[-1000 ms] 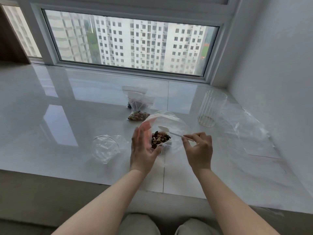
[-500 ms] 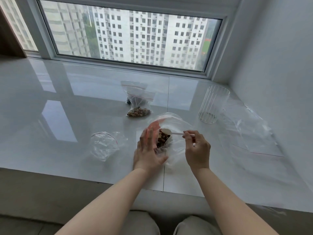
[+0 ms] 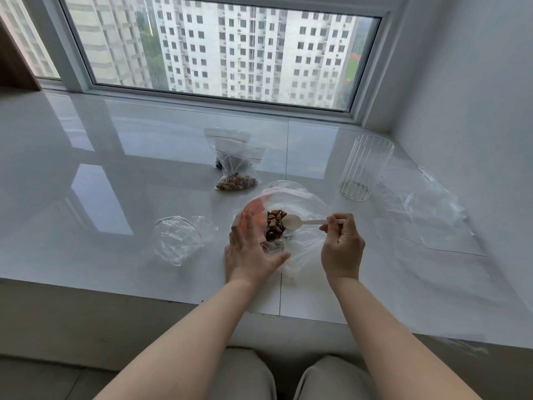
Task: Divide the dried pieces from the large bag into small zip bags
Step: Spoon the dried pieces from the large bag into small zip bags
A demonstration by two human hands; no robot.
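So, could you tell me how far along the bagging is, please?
Done: one filled bag lies by the window. In hand: the left hand holds the large bag open while the right hand holds the spoon at the pieces. Left: the empty bag.

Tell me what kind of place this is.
Probably a high-rise flat: a glossy bay-window ledge serves as the worktop, the window looks onto apartment towers, and a ribbed glass stands by the wall.
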